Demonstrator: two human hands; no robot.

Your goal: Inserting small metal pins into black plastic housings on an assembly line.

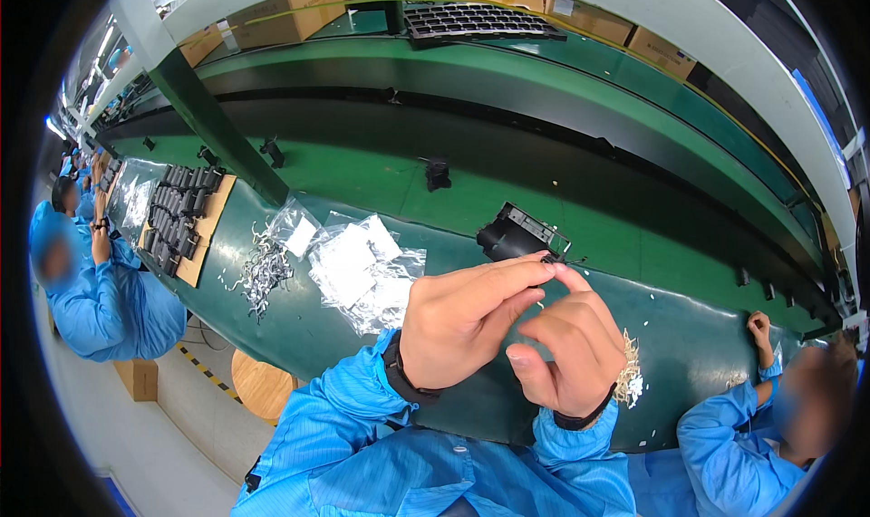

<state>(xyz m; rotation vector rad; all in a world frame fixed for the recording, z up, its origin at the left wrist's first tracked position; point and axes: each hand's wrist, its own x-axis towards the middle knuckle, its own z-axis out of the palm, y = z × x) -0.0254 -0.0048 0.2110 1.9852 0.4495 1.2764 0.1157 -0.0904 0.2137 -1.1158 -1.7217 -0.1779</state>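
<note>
My left hand [467,313] and my right hand [580,331] meet at their fingertips over the bench. Between the fingertips is a small black piece, mostly covered, whose kind I cannot make out. The left thumb and forefinger are pinched together. My right forefinger presses in from the other side, with the remaining fingers curled and the thumb apart from them. Just beyond the fingertips lies a black plastic housing [514,236] with an open frame along one side; whether the fingers touch it is hidden.
Left of my hands are clear bags with white contents [353,268] and a heap of short wires [264,270]. Black parts crowd a cardboard sheet [210,231]. Pale pieces [629,372] lie by my right wrist. A green post [217,123] rises ahead; co-workers sit on both sides.
</note>
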